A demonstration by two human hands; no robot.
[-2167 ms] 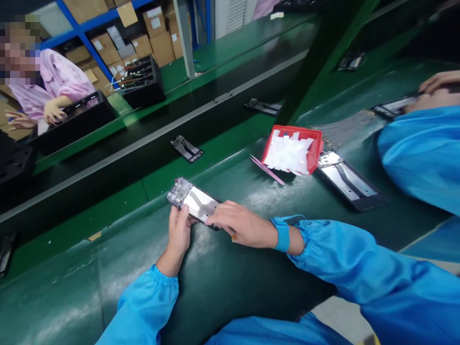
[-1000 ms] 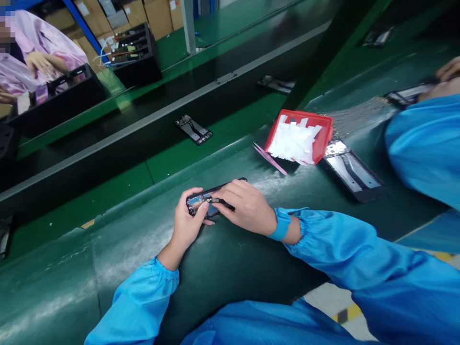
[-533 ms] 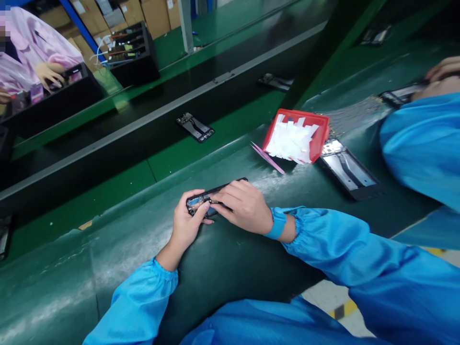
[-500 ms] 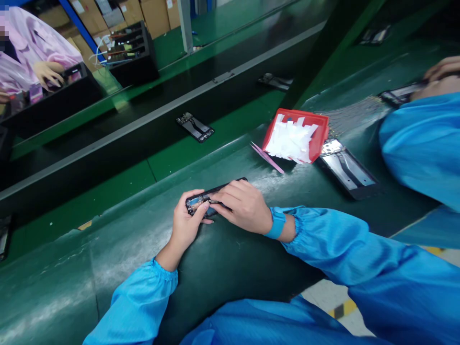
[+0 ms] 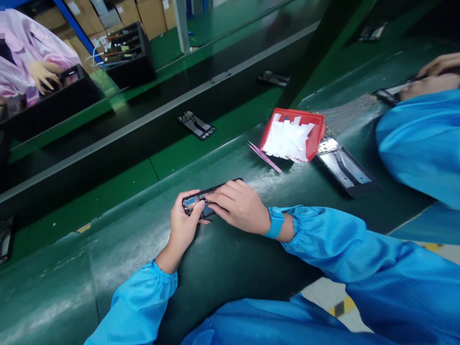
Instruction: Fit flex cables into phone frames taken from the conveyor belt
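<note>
An opened phone (image 5: 196,201) with its inner board showing lies tilted in my left hand (image 5: 183,220), just above the green bench mat. The left fingers go behind its far edge and the thumb presses on the board near the middle. My right hand (image 5: 239,206), with a blue band at the wrist, reaches over the phone's other end. Its fingertips are pinched together against the inside, beside the left thumb. Whatever they hold is too small and covered to make out. Pink tweezers (image 5: 266,157) lie on the mat beyond, beside a red tray (image 5: 319,129) of white paper-like strips.
Another opened phone (image 5: 347,167) rests right of the tray. Further phones lie on the green belt (image 5: 143,167), one of them an opened phone (image 5: 196,125) straight ahead. A co-worker's blue sleeve (image 5: 417,143) is close on the right. Across the line, a person in pink works at black bins (image 5: 53,103).
Both hands keep nearly the same hold on the phone, with only slight finger shifts. The phone on the belt has crept a little to the right. The view has shifted slightly.
</note>
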